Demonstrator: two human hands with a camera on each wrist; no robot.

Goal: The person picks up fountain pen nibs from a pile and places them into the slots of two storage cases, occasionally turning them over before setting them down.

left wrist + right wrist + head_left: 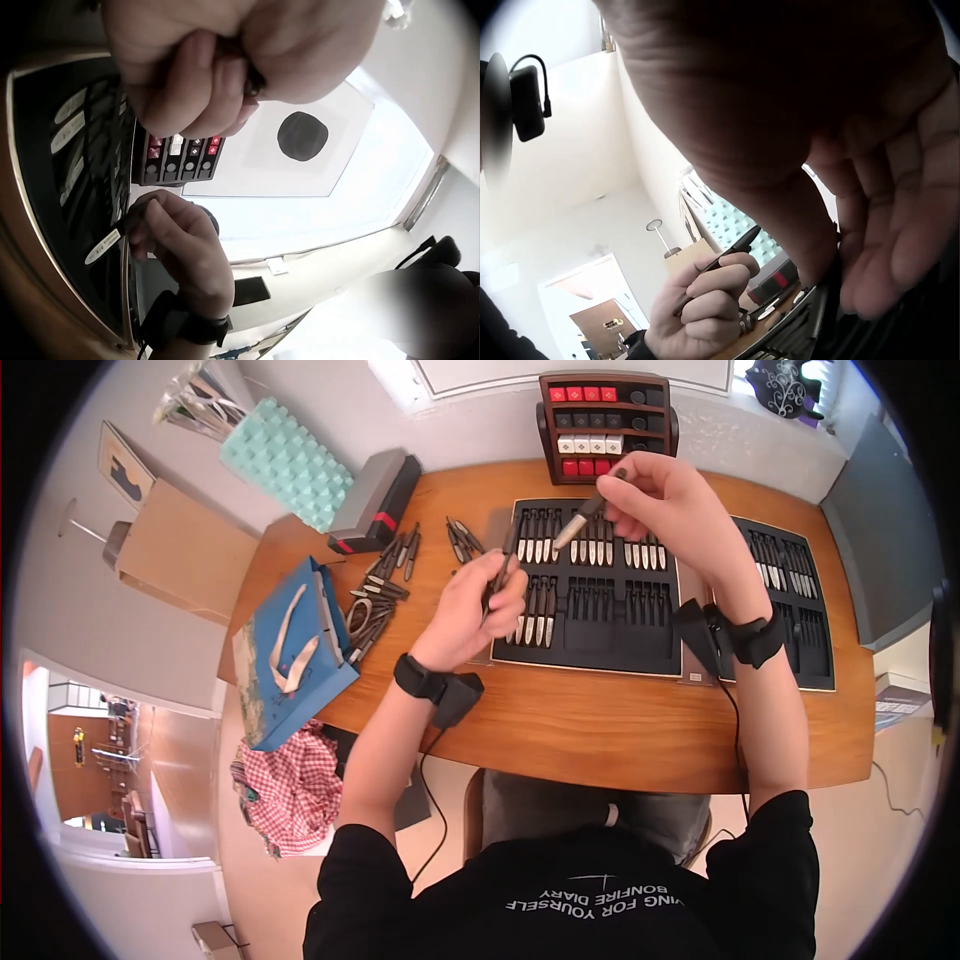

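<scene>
My right hand (pixel 665 505) pinches a slim dark pen-shaped stick (pixel 577 530) with a pale, round-ended lower part. It hangs tilted over the upper compartments of a black slotted tray (pixel 610 660). Small print shows on the stick's pale end in the left wrist view. Curled near the tray's left edge, my left hand (pixel 475 610) grips another dark stick (pixel 742 240), whose tip rises above the fist. Whether the fist holds more than one I cannot tell. Rows of similar sticks (pixel 540 622) fill the tray's upper compartments and lower left; the other lower slots look dark.
Loose sticks (pixel 378 605) lie heaped beside a blue gift bag (pixel 295 660). Behind stand a grey box with a red stripe (pixel 375 505) and a small wooden shelf (pixel 550 425) of red, white and dark blocks. A second tray (pixel 815 675) sits right, partly behind the right wrist.
</scene>
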